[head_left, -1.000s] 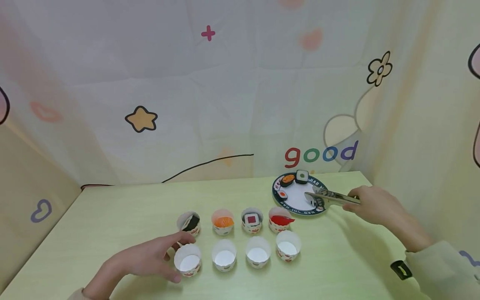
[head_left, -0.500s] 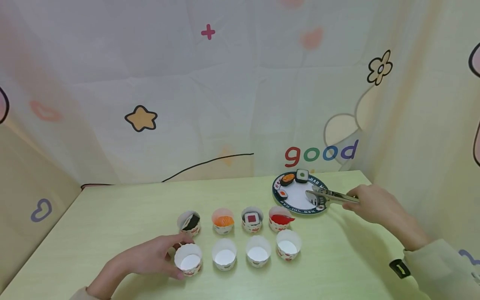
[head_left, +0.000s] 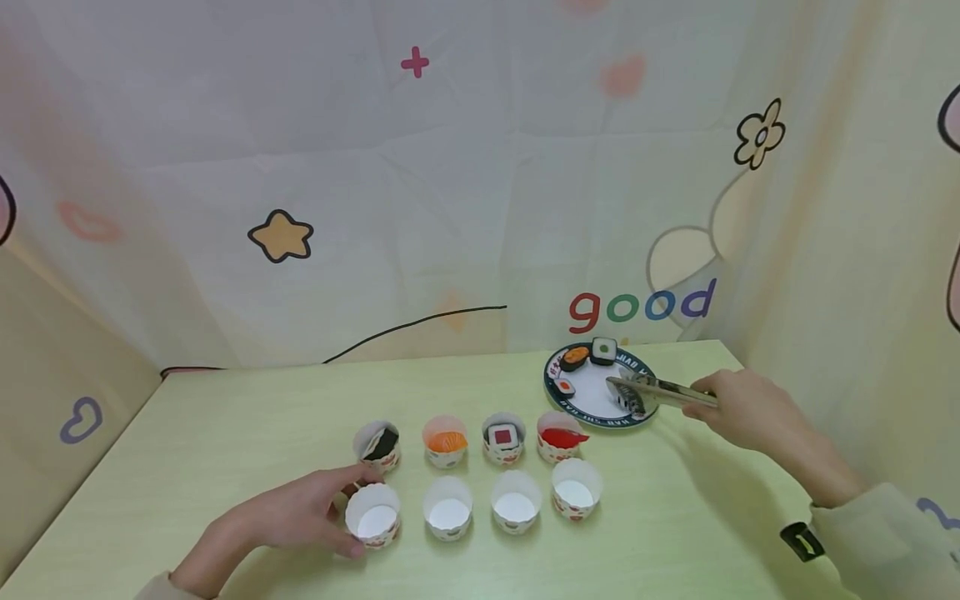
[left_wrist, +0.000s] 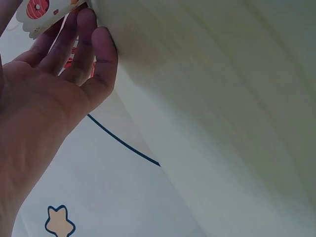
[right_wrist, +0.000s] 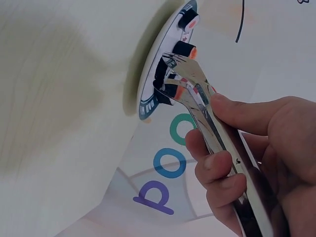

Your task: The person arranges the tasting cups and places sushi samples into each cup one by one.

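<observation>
My left hand [head_left: 300, 510] curls round the front-left paper cup [head_left: 373, 522], thumb at its near side and fingers at the far side. In the left wrist view that cup [left_wrist: 47, 11] is cut off by the top edge. My right hand [head_left: 753, 412] grips metal tongs [head_left: 675, 393], whose parted tips hang over the right part of a dark-rimmed plate [head_left: 596, 398]. Toy sushi lies on it: an orange-topped piece [head_left: 575, 358], a green-centred roll [head_left: 603, 350] and a small roll [head_left: 564, 387]. In the right wrist view, dark and orange sushi [right_wrist: 177, 92] overlaps the tong tips.
In the back row, cups hold a black-wrapped piece [head_left: 386, 445], an orange-topped piece [head_left: 447, 443], a square roll [head_left: 503, 438] and a red-topped piece [head_left: 559, 440]. Bare-bottomed cups [head_left: 448, 510] continue the front row. A printed curtain [head_left: 450, 208] stands behind the table.
My left hand has closed in on the front-left cup, which has shifted slightly. The tongs have moved only a little over the plate; the other cups stay put.
</observation>
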A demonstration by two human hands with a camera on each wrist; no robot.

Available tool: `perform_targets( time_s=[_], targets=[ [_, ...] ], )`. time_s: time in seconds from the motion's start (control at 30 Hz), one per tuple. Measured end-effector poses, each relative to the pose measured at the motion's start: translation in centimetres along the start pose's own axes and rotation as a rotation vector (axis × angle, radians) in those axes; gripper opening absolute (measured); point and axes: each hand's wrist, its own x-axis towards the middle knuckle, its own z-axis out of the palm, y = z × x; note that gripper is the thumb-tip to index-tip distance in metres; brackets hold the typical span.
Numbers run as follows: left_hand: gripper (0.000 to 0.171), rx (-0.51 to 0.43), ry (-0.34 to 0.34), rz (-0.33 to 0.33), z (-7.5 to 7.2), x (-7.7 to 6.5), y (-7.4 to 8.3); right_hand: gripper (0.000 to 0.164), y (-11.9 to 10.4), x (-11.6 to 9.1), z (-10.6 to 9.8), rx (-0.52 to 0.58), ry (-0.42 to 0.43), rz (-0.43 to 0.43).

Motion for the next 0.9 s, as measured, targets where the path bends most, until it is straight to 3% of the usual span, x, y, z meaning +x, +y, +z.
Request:
perform_targets(
  time_s=[0.47, 0.9],
  targets=[
    [0.068, 0.049, 0.019, 0.04, 0.1, 0.4, -0.9, 0.037, -1.4, -0.4, -0.6, 0.008, 0.007, -0.043],
    [0.065, 0.024, 0.042, 0.083, 0.7, 0.6, -1.3, 0.036, -3.5, -0.8, -0.8, -0.005, 0.039, -0.095]
  ],
)
